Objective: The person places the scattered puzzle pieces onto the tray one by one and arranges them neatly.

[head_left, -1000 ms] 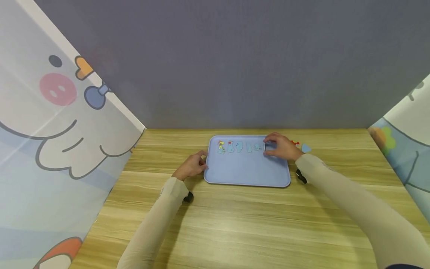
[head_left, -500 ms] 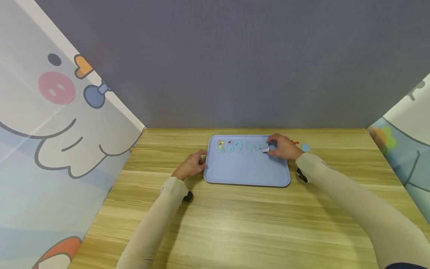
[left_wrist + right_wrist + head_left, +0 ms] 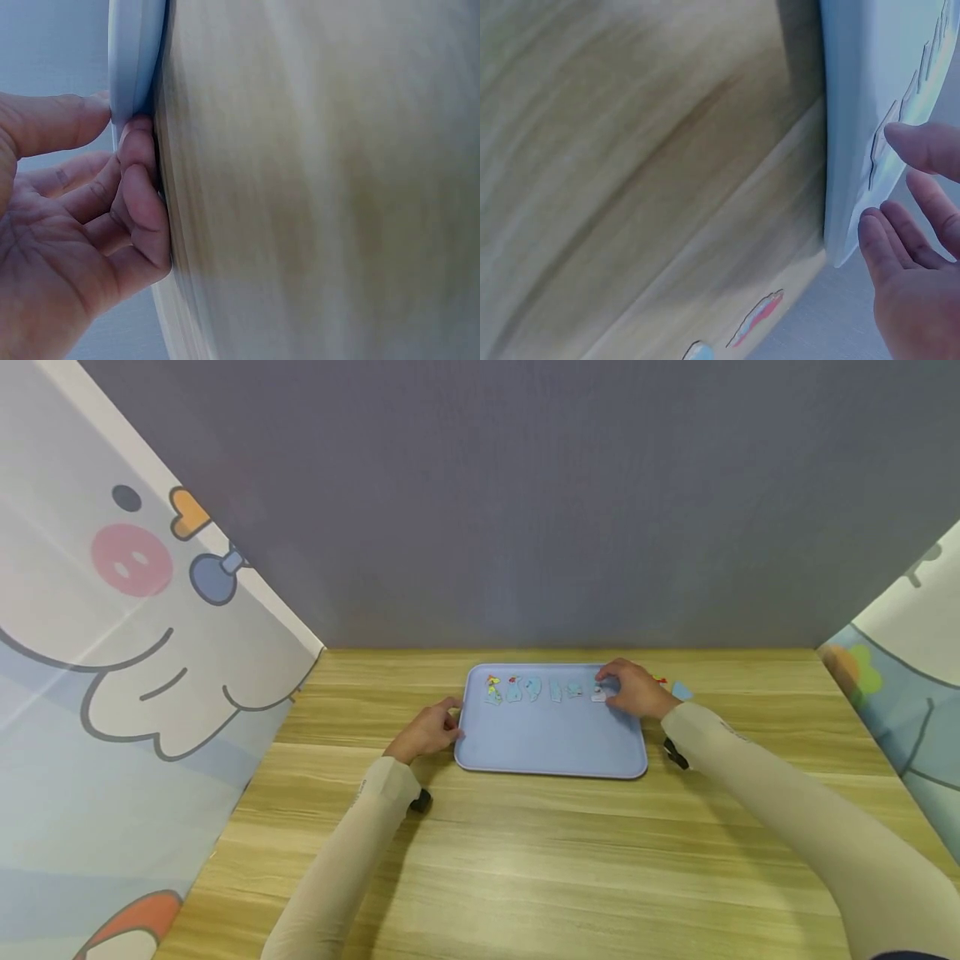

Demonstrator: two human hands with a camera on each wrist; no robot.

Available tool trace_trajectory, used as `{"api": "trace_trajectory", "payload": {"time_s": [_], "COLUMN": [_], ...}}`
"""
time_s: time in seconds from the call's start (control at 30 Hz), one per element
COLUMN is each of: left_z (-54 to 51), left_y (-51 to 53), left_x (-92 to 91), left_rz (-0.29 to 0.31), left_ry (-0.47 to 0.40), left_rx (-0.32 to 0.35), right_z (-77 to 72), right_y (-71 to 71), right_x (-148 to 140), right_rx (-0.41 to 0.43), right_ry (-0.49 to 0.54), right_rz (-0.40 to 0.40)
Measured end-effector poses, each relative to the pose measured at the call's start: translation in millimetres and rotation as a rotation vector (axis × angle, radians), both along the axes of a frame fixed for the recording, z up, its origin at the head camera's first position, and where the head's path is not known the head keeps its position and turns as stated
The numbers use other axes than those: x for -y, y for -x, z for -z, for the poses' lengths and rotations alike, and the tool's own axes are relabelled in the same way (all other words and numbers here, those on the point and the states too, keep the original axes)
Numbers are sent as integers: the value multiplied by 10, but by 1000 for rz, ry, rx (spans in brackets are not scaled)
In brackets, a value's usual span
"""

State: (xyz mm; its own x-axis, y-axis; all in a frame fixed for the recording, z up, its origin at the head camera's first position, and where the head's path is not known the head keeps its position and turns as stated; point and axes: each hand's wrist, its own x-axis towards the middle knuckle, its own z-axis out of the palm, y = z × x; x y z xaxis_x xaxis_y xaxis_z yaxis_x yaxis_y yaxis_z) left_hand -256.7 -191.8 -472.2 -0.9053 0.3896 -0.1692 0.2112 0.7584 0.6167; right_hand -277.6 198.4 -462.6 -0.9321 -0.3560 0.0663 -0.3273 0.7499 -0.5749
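A light-blue tray lies on the wooden table. Along its far side runs a row of flat light-blue puzzle pieces; the leftmost piece has a yellow and red print. My left hand grips the tray's left edge, the thumb at the rim and curled fingers against its underside. Over the tray's far right corner, my right hand has its thumb at the rightmost puzzle piece. Its other fingers are apart from the thumb and loosely bent, pinching nothing.
Right of the tray, a piece with red print and a light-blue piece lie on the table. A grey panel stands behind the table. Printed cartoon walls flank both sides.
The rightmost puzzle piece, upright in my right hand before, has been laid flat on the tray at the row's end. My right fingers have let go of it. The left hand stays put.
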Motion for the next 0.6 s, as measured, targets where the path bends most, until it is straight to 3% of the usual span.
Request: {"api": "trace_trajectory", "payload": {"time_s": [0.6], "left_z": [-1], "left_y": [-1], "left_x": [2], "left_rz": [-1], "left_ry": [17], "left_rx": [-2], "right_z": [-58], "right_y": [-75], "right_x": [-126], "right_rx": [-48], "right_ry": [34], "right_rz": [1]}}
